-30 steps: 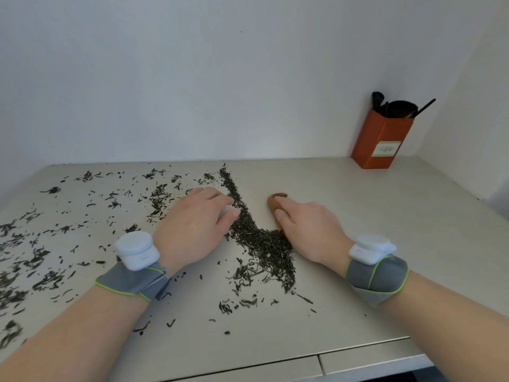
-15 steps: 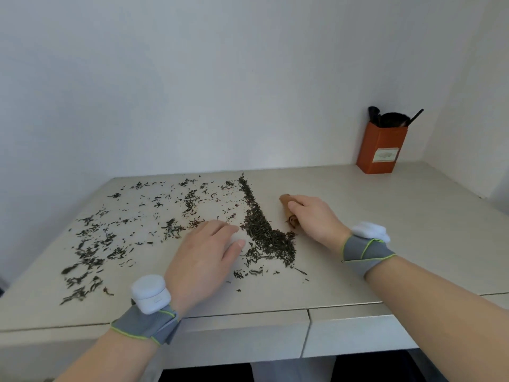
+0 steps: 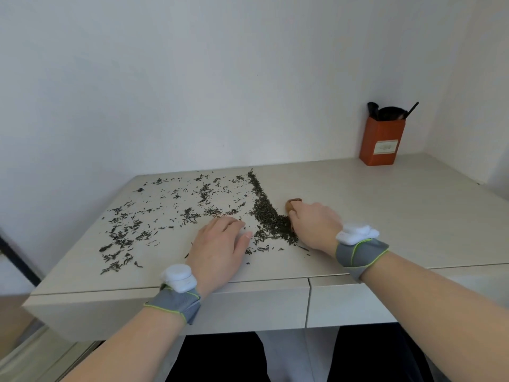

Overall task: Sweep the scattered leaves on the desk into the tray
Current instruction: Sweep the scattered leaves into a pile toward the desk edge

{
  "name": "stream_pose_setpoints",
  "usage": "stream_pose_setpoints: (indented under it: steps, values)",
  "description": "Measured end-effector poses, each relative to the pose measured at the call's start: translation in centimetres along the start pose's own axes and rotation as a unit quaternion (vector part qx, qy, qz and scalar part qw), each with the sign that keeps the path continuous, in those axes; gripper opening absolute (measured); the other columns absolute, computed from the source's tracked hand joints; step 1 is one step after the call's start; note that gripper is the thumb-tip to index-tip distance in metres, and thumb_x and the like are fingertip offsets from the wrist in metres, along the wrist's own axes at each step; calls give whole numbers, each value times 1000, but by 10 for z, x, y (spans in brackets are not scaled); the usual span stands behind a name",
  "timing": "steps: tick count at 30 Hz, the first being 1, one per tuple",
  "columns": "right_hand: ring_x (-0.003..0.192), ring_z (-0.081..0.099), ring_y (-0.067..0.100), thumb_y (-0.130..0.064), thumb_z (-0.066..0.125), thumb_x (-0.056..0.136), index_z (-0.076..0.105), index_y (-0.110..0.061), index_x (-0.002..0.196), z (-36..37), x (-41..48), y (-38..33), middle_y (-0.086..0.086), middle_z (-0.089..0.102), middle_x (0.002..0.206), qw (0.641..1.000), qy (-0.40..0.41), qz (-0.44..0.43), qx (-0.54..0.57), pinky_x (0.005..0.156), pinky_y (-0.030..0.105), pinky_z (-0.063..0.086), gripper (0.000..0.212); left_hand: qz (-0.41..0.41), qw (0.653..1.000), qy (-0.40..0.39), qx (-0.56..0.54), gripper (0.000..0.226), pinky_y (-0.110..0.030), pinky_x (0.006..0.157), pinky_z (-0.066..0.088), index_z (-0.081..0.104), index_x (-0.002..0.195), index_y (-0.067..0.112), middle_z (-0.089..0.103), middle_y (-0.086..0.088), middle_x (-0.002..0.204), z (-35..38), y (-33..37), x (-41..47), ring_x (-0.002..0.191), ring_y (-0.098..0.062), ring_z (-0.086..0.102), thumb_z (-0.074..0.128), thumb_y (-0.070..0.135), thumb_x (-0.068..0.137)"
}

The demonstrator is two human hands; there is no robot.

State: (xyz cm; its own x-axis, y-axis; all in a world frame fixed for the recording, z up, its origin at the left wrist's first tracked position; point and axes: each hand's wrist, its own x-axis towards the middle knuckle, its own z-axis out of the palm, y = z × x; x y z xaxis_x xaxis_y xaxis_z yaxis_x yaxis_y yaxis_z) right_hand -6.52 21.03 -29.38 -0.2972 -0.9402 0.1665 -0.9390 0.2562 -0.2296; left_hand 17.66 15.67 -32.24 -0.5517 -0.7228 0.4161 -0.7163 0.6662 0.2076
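Clasping the tray (image 3: 294, 203) in the right hand (image 3: 315, 226), fingers curled round it, just beside the leaves (image 3: 265, 215) heaped between both hands' fingertips. Resting the left hand (image 3: 219, 250) palm-down near the front edge of the desk (image 3: 399, 216); cannot tell its grip. Open surface right of the right fingers, as far as the box (image 3: 381, 142).

Left hand (image 3: 219, 248) palm-down, loosely cupped; right hand (image 3: 315, 224) curled, knuckles up.

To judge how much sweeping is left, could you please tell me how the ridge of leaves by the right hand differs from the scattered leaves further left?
The ridge of leaves is dense, piled in one dark line; the scattered leaves lie thin and apart. The ridge reaches the tray in the right hand; the scattered leaves lie left of the left hand, which pinches a white thing. Both are dark slivers on the desk.
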Motion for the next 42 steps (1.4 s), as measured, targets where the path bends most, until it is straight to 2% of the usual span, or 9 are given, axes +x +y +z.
stream_pose_setpoints:
  steps: [5, 8, 12, 17, 20, 27, 31, 37, 42]
  values:
    - [79, 56, 34, -38, 29, 107, 53, -28, 112, 8, 5, -25, 10, 64, 99, 999, -16, -32, 13, 66, 35, 42, 27, 5, 1000, 3, -2, 55, -41, 101, 45, 69, 126, 17, 65, 3, 124, 3, 0, 0, 119, -22, 55, 32, 52, 103]
    - [87, 60, 33, -35, 33, 105, 50, -26, 95, 0, 5, -25, 4, 65, 97, 996, -33, -30, 79, 73, 38, 47, 21, 3, 1000, 1, -4, 52, -41, 102, 45, 69, 125, 18, 65, 2, 124, 4, -1, 1, 119, -23, 55, 35, 50, 103]
    - [91, 62, 33, -25, 39, 103, 60, -14, 93, -24, 0, 8, 4, 69, 92, 987, 9, 5, 160, 82, 40, 49, 27, 0, 1000, -4, -6, 51, -41, 102, 45, 68, 126, 19, 65, 2, 125, 6, -4, 0, 120, -23, 54, 36, 50, 103]
    - [116, 60, 39, -33, 35, 108, 59, -16, 135, -36, -16, 81, 15, 65, 131, 993, 22, 96, 69, 100, 43, 47, 40, -6, 1000, -4, -10, 56, -43, 102, 45, 69, 126, 19, 65, 2, 124, 7, -6, 4, 120, -24, 54, 31, 54, 102]
    - [115, 60, 42, -37, 30, 108, 52, -17, 141, -34, -31, 105, 19, 64, 132, 991, 15, 133, 5, 97, 41, 49, 44, -8, 1000, -4, -12, 57, -43, 103, 45, 69, 126, 19, 65, 2, 125, 7, -6, 3, 120, -23, 54, 30, 54, 101]
    - [101, 63, 42, -37, 28, 107, 53, -16, 120, -17, -25, 50, 20, 67, 114, 997, 21, 65, -37, 79, 40, 46, 35, -2, 1000, 6, -4, 51, -41, 100, 46, 70, 121, 21, 67, 4, 121, 9, -8, 3, 116, -22, 56, 33, 52, 103]
    - [97, 63, 41, -36, 25, 107, 50, -20, 122, 2, -15, 8, 17, 66, 111, 999, 19, 19, -33, 70, 36, 40, 32, 0, 1000, 4, 1, 50, -40, 100, 46, 69, 122, 21, 66, 4, 122, 9, -8, 3, 116, -22, 55, 33, 51, 103]
    - [88, 61, 37, -39, 27, 102, 53, -28, 105, 8, -14, -20, 11, 68, 101, 999, 4, -19, 39, 71, 37, 44, 28, 8, 1000, 14, -8, 50, -39, 100, 46, 70, 121, 19, 66, 4, 122, 7, -8, 3, 115, -21, 55, 35, 50, 104]
    - [93, 61, 36, -40, 30, 97, 55, -22, 98, -17, -29, 13, 6, 70, 97, 991, 35, 28, 129, 84, 42, 51, 31, 21, 1000, 18, -5, 56, -41, 100, 47, 71, 120, 17, 67, 2, 121, 6, -14, 1, 115, -24, 57, 31, 52, 102]
